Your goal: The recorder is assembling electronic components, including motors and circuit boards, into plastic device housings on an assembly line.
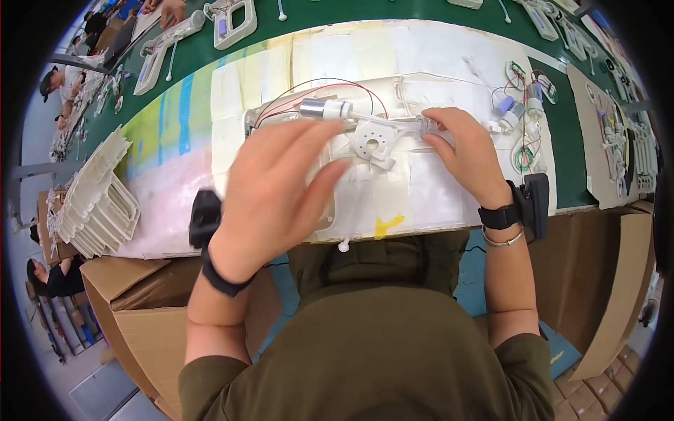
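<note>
My right hand (469, 151) pinches a clear plastic fitting (424, 126) between thumb and forefinger, at the end of a thin tube. My left hand (277, 186), slightly blurred, hovers with thumb and fingers apart. Its fingertips are near a silver motor (314, 107) with a white end, from which red and black wires loop. Between the hands is a white round bracket (371, 139) with several holes. Under and behind my left hand lies a white plastic housing shell (327, 214), mostly hidden; whether these fingers touch any part is hard to see.
Motors, wires and green circuit boards (523, 156) lie right of my right hand. White plastic shells (98, 200) stand stacked at the left table edge. White handle-shaped housings (168, 52) rest on the green surface beyond. Open cardboard boxes (151, 337) flank me. Other people work at far left.
</note>
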Tool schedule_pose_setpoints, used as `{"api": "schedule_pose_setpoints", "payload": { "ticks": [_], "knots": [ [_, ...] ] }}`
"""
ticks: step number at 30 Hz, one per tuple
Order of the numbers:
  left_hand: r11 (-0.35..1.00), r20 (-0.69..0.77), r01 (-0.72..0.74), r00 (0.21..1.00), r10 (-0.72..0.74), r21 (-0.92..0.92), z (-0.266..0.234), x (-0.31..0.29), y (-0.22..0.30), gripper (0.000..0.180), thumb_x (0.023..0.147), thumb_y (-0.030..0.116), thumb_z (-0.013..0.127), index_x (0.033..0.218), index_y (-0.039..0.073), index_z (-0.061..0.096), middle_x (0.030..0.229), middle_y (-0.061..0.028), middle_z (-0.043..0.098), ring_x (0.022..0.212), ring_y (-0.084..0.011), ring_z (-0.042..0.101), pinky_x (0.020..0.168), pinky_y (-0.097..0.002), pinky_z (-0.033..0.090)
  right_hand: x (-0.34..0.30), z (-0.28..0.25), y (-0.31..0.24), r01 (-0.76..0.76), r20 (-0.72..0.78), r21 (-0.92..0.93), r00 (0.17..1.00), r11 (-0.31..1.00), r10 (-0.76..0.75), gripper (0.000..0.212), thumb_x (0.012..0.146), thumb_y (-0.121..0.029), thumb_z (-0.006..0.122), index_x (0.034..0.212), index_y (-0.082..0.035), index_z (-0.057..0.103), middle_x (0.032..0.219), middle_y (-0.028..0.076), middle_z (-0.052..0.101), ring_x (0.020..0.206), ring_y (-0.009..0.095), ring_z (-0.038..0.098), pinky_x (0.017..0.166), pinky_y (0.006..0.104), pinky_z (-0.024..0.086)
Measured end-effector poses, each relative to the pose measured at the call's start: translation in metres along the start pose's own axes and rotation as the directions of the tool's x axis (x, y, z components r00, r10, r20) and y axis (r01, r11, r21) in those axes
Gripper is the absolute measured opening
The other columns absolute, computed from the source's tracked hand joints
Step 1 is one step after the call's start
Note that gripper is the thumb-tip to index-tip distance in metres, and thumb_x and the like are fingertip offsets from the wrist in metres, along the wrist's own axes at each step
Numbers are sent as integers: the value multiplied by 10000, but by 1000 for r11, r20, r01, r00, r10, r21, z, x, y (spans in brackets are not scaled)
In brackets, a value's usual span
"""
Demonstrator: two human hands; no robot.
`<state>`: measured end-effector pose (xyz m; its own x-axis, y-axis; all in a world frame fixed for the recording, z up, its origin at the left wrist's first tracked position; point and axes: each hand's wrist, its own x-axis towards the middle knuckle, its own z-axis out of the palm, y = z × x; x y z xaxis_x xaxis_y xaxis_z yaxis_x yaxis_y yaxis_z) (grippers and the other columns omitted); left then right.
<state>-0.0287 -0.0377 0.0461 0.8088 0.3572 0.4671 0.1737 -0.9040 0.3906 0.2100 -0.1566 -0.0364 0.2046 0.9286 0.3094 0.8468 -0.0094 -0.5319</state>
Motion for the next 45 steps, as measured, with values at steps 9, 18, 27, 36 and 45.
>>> {"api": "schedule_pose_setpoints", "payload": {
  "ticks": [9,18,27,36,45],
  "knots": [
    [972,214,-3,975,54,-233,44,38,-22,219,747,103,696,944,28,633,767,-81,610,691,-259,586,629,-337,470,-1,-10,-45,-118,1,828,978,548,209,354,799,48,627,1138,-46,587,945,84,636,844,145,611,767,259,484],
    [900,209,183,972,-106,-397,21,26,-28,141,835,118,634,906,-2,617,731,-104,576,663,-285,560,608,-335,453,24,21,-33,537,-53,-140,835,832,-548,222,808,-67,603,1016,7,625,991,75,651,929,205,626,823,292,492],
    [989,200,129,973,-112,-74,43,34,-18,159,846,155,581,754,26,568,716,-130,560,680,-333,578,596,-412,465,21,24,-58,16,-355,451,920,892,163,197,860,-63,603,1031,25,561,812,157,646,706,252,656,637,317,522],
    [991,126,82,990,-69,-105,48,40,-28,175,872,168,545,867,-2,588,813,-157,586,778,-341,585,664,-411,472,49,7,-48,220,-271,-95,933,971,-238,277,823,-140,648,1030,-9,518,712,154,593,630,320,610,519,362,483],
    [893,174,40,976,-131,448,25,-15,-91,750,693,445,734,1255,7,498,1179,-147,563,1068,-331,519,944,-419,383,62,13,-1,-245,70,27,968,969,242,301,892,-287,546,951,5,507,693,232,615,678,412,610,594,453,484]
  ]
}}
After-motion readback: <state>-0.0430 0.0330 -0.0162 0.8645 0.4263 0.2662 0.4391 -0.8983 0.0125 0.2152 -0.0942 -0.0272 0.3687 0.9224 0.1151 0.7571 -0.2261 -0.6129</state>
